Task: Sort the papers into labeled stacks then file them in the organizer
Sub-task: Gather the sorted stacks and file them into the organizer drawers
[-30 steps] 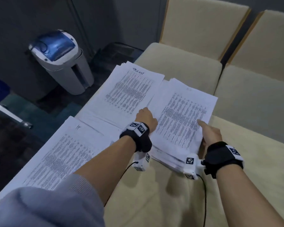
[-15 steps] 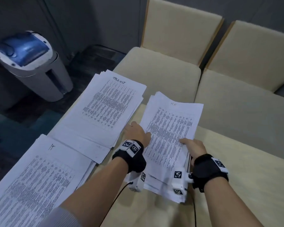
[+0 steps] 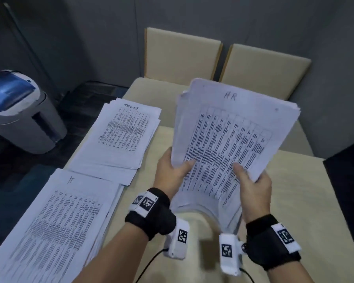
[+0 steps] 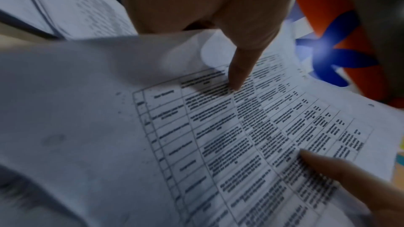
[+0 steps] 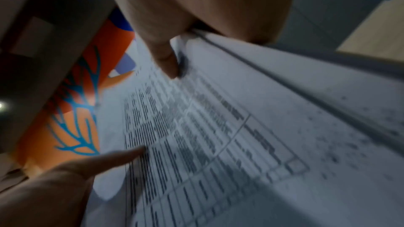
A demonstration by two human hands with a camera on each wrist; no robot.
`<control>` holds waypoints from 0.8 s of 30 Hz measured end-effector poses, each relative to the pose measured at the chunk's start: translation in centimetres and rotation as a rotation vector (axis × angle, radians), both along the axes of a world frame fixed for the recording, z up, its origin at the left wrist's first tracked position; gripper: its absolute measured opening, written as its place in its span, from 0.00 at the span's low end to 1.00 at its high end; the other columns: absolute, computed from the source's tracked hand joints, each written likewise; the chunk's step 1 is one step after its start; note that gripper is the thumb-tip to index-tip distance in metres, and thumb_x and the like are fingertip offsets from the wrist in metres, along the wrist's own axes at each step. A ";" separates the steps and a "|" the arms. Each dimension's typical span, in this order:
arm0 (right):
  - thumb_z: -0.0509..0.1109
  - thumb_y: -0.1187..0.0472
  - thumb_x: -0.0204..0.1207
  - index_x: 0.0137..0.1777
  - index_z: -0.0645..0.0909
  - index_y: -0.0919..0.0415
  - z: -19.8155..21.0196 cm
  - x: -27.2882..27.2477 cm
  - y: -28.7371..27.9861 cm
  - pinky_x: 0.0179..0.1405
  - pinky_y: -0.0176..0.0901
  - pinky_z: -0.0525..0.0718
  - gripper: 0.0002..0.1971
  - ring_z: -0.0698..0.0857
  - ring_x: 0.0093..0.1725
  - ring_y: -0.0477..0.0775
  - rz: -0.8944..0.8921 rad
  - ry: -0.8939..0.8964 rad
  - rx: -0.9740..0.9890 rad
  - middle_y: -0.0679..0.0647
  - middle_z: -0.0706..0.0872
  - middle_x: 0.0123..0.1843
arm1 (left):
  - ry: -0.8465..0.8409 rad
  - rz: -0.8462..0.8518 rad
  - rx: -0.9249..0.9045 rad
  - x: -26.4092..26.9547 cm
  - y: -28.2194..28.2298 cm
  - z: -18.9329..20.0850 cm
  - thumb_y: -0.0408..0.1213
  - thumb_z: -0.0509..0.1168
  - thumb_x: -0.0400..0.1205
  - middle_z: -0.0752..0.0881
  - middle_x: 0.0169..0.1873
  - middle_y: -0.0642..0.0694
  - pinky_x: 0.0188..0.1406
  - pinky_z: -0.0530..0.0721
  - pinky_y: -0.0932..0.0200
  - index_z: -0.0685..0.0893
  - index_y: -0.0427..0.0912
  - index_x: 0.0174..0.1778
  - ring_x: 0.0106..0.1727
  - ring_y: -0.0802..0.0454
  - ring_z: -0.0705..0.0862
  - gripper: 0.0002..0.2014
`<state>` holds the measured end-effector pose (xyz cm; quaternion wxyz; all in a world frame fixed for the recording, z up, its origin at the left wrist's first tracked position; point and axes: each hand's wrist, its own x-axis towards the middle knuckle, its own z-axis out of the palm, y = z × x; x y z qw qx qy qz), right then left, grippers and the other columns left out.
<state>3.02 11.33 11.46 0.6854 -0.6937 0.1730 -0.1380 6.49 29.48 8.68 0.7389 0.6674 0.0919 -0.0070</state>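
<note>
Both hands hold the HR paper stack above the table.
Left hand (image 3: 172,172) and right hand (image 3: 253,186) each pinch the thick white printed stack headed "HR" (image 3: 233,135), thumbs on top, tilted up over the pale wooden table (image 3: 294,201); two more white printed stacks (image 3: 119,137) lie flat at left.

A grey bin with a blue lid (image 3: 18,111) stands on the dark floor at the left. Two beige upholstered chairs (image 3: 182,56) sit side by side against the grey wall, beyond the pale table (image 3: 307,201).
</note>
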 end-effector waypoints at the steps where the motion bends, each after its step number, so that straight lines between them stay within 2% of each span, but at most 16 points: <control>1: 0.74 0.63 0.78 0.59 0.85 0.61 0.7 -1.4 0.3 0.48 0.27 0.84 0.11 0.89 0.50 0.35 -0.024 -0.051 0.000 0.47 0.91 0.52 | -0.040 0.000 -0.014 -1.3 -0.2 0.8 0.36 0.76 0.70 0.91 0.47 0.43 0.51 0.89 0.45 0.84 0.44 0.54 0.49 0.42 0.90 0.17; 4: 0.74 0.65 0.77 0.50 0.83 0.60 2.3 -5.5 0.8 0.39 0.17 0.78 0.04 0.84 0.39 0.23 -0.002 -0.095 -0.004 0.45 0.87 0.47 | -0.107 -0.017 -0.072 -5.1 0.1 1.3 0.29 0.79 0.68 0.92 0.46 0.42 0.47 0.89 0.49 0.83 0.34 0.57 0.48 0.43 0.91 0.22; 6: 0.75 0.68 0.75 0.45 0.78 0.54 1.7 -7.9 0.5 0.36 0.16 0.78 0.10 0.83 0.35 0.21 0.034 -0.034 0.012 0.45 0.85 0.43 | -0.116 -0.029 -0.078 -7.3 0.6 1.1 0.23 0.80 0.66 0.92 0.46 0.44 0.44 0.89 0.56 0.82 0.33 0.58 0.48 0.48 0.91 0.25; 7: 0.77 0.69 0.74 0.48 0.80 0.56 0.9 -9.1 0.2 0.40 0.21 0.83 0.10 0.86 0.40 0.26 0.060 -0.010 0.027 0.49 0.88 0.44 | -0.112 -0.027 -0.087 -8.3 0.8 0.7 0.23 0.80 0.64 0.92 0.47 0.44 0.43 0.89 0.57 0.82 0.34 0.58 0.48 0.48 0.91 0.26; 8: 0.78 0.70 0.72 0.53 0.83 0.60 -0.2 -9.9 -0.2 0.47 0.32 0.87 0.12 0.90 0.48 0.37 0.079 0.015 0.030 0.53 0.91 0.48 | -0.109 -0.027 -0.103 -9.3 0.9 0.4 0.23 0.81 0.63 0.91 0.48 0.42 0.43 0.89 0.57 0.82 0.34 0.58 0.48 0.48 0.91 0.27; 9: 0.78 0.71 0.71 0.59 0.83 0.64 -1.4 -10.6 -0.7 0.52 0.43 0.89 0.16 0.91 0.53 0.48 0.105 0.050 0.026 0.55 0.92 0.52 | -0.093 -0.026 -0.114 -10.0 1.0 0.2 0.22 0.81 0.63 0.91 0.48 0.41 0.43 0.89 0.57 0.83 0.33 0.58 0.49 0.47 0.90 0.27; 10: 0.79 0.71 0.70 0.62 0.83 0.65 -2.4 -11.1 -1.1 0.54 0.49 0.89 0.20 0.91 0.55 0.54 0.125 0.098 0.030 0.55 0.92 0.54 | -0.070 -0.032 -0.119 -10.6 0.9 0.2 0.21 0.80 0.65 0.92 0.46 0.41 0.42 0.88 0.57 0.85 0.33 0.55 0.47 0.48 0.91 0.23; 12: 0.78 0.73 0.70 0.64 0.82 0.64 -3.2 -11.8 -1.4 0.49 0.41 0.89 0.21 0.90 0.56 0.55 0.190 0.189 0.060 0.53 0.92 0.55 | -0.061 -0.065 -0.109 -11.3 0.6 0.5 0.21 0.77 0.69 0.92 0.39 0.48 0.39 0.86 0.60 0.91 0.40 0.43 0.40 0.54 0.90 0.12; 14: 0.76 0.75 0.72 0.64 0.81 0.64 -3.8 -12.5 -2.1 0.43 0.32 0.87 0.20 0.90 0.54 0.52 0.261 0.288 0.049 0.54 0.91 0.56 | -0.070 -0.067 -0.084 -11.8 0.3 0.7 0.23 0.76 0.72 0.92 0.36 0.48 0.38 0.86 0.60 0.92 0.41 0.37 0.37 0.56 0.88 0.08; 15: 0.76 0.74 0.72 0.65 0.79 0.64 -4.2 -12.9 -2.4 0.44 0.32 0.86 0.22 0.89 0.54 0.50 0.269 0.336 0.031 0.55 0.90 0.59 | -0.061 -0.045 -0.092 -12.0 0.3 1.2 0.24 0.76 0.72 0.92 0.38 0.45 0.39 0.86 0.58 0.92 0.38 0.39 0.37 0.54 0.88 0.05; 17: 0.81 0.66 0.70 0.74 0.70 0.64 -5.6 -13.9 -3.9 0.58 0.42 0.84 0.34 0.85 0.62 0.53 0.198 0.437 0.061 0.58 0.83 0.68 | -0.036 0.013 -0.124 -12.0 0.7 1.7 0.27 0.77 0.71 0.92 0.42 0.37 0.43 0.88 0.52 0.91 0.32 0.43 0.41 0.47 0.90 0.07; 18: 0.82 0.60 0.68 0.78 0.66 0.61 -6.2 -14.3 -4.7 0.65 0.49 0.80 0.41 0.82 0.66 0.57 0.145 0.488 0.150 0.58 0.80 0.71 | -0.024 0.037 -0.176 -11.9 0.8 2.0 0.27 0.77 0.72 0.92 0.43 0.37 0.45 0.89 0.50 0.90 0.33 0.45 0.43 0.45 0.91 0.07; 19: 0.82 0.54 0.67 0.79 0.67 0.59 -6.2 -14.9 -5.4 0.67 0.54 0.77 0.42 0.81 0.65 0.58 0.122 0.507 0.305 0.58 0.79 0.71 | -0.015 0.062 -0.248 -12.0 0.8 2.1 0.27 0.75 0.73 0.92 0.45 0.38 0.48 0.89 0.50 0.90 0.35 0.47 0.46 0.44 0.91 0.08; 20: 0.79 0.50 0.70 0.77 0.72 0.58 -5.9 -15.1 -6.0 0.65 0.56 0.78 0.36 0.83 0.61 0.59 0.129 0.497 0.495 0.59 0.81 0.69 | -0.011 0.066 -0.341 -12.1 0.6 2.3 0.26 0.74 0.74 0.92 0.49 0.38 0.51 0.88 0.50 0.89 0.36 0.51 0.50 0.44 0.91 0.10; 22: 0.71 0.52 0.76 0.71 0.79 0.60 -4.3 -14.9 -6.8 0.64 0.59 0.83 0.25 0.88 0.60 0.63 0.174 0.399 0.832 0.61 0.86 0.66 | 0.030 0.015 -0.529 -12.5 -0.7 2.4 0.27 0.72 0.75 0.89 0.58 0.39 0.62 0.84 0.48 0.84 0.36 0.62 0.59 0.46 0.88 0.18; 24: 0.71 0.57 0.77 0.74 0.77 0.62 -2.9 -14.2 -8.3 0.73 0.65 0.76 0.25 0.84 0.68 0.64 0.205 0.239 0.886 0.64 0.83 0.70 | 0.103 -0.034 -0.612 -12.9 -2.5 2.1 0.29 0.72 0.75 0.88 0.60 0.41 0.65 0.81 0.46 0.82 0.38 0.66 0.62 0.48 0.87 0.22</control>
